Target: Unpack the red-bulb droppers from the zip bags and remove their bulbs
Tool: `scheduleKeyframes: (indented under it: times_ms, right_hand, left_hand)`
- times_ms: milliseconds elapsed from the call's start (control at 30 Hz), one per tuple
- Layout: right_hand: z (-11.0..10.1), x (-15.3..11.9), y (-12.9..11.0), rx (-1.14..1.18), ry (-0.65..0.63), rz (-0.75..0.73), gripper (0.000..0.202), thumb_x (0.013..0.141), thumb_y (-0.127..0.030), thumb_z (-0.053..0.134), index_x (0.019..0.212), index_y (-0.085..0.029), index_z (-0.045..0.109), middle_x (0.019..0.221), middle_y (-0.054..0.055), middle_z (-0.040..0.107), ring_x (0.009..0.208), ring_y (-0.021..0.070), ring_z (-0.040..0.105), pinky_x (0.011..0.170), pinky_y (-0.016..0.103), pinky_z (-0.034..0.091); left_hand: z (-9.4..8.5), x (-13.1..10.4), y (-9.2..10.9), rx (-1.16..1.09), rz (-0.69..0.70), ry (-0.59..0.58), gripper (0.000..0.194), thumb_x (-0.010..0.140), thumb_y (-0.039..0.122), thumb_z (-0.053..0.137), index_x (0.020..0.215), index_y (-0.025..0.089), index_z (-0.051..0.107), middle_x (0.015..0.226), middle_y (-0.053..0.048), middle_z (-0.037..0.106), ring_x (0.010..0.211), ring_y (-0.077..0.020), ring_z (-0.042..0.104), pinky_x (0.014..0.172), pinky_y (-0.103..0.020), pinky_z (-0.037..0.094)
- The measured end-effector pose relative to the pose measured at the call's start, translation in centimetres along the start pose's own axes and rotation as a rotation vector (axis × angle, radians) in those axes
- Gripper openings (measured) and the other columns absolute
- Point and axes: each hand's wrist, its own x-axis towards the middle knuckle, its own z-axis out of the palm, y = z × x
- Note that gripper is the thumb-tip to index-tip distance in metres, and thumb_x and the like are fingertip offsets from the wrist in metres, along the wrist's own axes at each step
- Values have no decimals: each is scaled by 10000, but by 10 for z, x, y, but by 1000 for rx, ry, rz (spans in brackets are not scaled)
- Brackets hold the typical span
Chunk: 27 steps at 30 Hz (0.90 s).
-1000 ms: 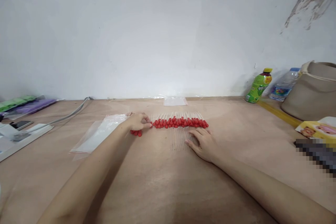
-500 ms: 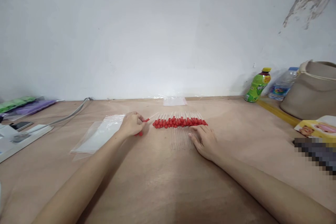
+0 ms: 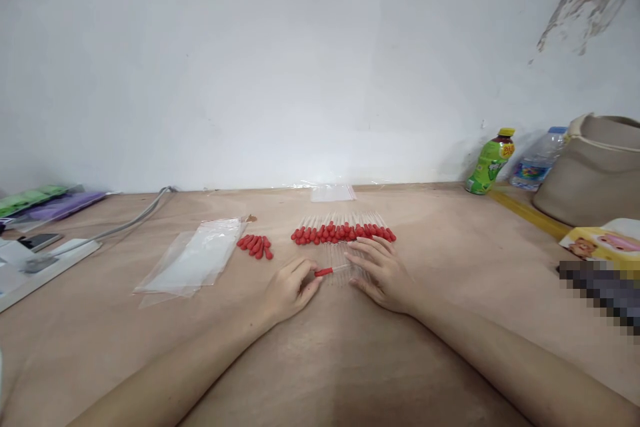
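Observation:
Between the fingertips of my left hand (image 3: 293, 287) is a red rubber dropper bulb (image 3: 323, 272), pointing right. A thin glass tube (image 3: 340, 268) runs from the bulb's open end into the curled fingers of my right hand (image 3: 385, 273); exactly how far it sits in the bulb is too small to tell. Beneath that hand lie several bare glass tubes (image 3: 334, 255), side by side and partly covered. Just beyond them is a row of droppers with red bulbs (image 3: 327, 233), glass tips pointing away. Loose red bulbs (image 3: 256, 245) form a small pile to the left.
Clear plastic bags (image 3: 195, 257) lie left of the loose bulbs, and another bag (image 3: 333, 193) lies by the wall. A power strip (image 3: 60, 270) with a grey cable is at far left. At right stand a green bottle (image 3: 493, 161), a water bottle (image 3: 537, 160) and a beige container (image 3: 590, 177).
My left hand has come from the loose bulb pile to the right and nearer, bringing one red bulb to the bare tubes. My right hand has shifted slightly, and a tube now meets the bulb.

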Motion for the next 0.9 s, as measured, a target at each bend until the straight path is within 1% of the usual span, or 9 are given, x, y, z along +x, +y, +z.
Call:
scheduleKeyframes:
  times_ms: [200,333,400,467,567,633,733,833,900]
  right_hand:
    - [6,2,1,14,13,-3,193,847,-275,479,977,-247,619,1014,40,639,1089,196,487,962,446,303]
    - [7,3,-2,33,16,-35,163,843,-266,486,904,-245,636,955,26,655,1066,195,500,963,457,295]
    - [6,4,-5,46,23,-42,155,839,-265,494,899,-239,635,953,22,655,1055,195,504,963,458,295]
    - [5,5,-8,60,23,-48,151,835,-260,498,894,-235,635,949,20,656,1041,192,510,965,451,300]
    - [4,7,-12,84,10,-64,157,835,-252,496,905,-228,635,937,17,663,1026,188,520,965,439,313]
    - [4,7,-14,96,10,-64,168,833,-260,501,935,-220,629,936,20,668,1027,192,524,971,446,311]
    - [7,7,-15,115,8,-66,199,840,-270,494,991,-213,611,945,30,674,1038,198,530,984,467,305]
    - [12,8,-16,155,17,-103,205,857,-228,463,1014,-211,594,934,29,679,1029,181,549,994,462,316]
    - [14,8,-17,188,36,-146,204,861,-186,444,1007,-199,584,927,28,681,1011,162,565,993,434,344]
  left_hand:
    - [0,-1,4,-54,39,12,156,835,236,463,967,188,533,898,-64,611,831,-168,583,744,-308,486]
    - [-2,4,10,-46,54,11,342,809,269,516,1138,180,487,1088,-99,572,1031,-209,526,897,-377,443]
    - [0,6,12,-27,86,7,366,800,297,540,1145,182,497,1135,-101,558,1079,-222,501,919,-395,433]
    - [2,7,12,-3,134,17,276,811,292,531,1065,185,553,1090,-89,593,1060,-218,519,915,-401,436]
    - [5,8,11,49,193,45,165,835,236,501,964,184,590,948,-56,657,992,-199,570,948,-429,400]
    - [6,8,12,74,220,60,150,839,218,496,951,181,588,896,-41,673,974,-192,586,971,-441,372]
    - [6,7,12,82,247,73,154,842,212,488,960,181,582,899,-41,677,987,-182,586,980,-427,367]
    - [5,7,12,84,254,63,166,842,197,477,976,180,575,917,-41,674,1013,-173,573,998,-415,351]
    - [4,7,14,81,262,35,180,842,179,466,992,176,567,946,-43,667,1042,-171,555,1015,-412,332]
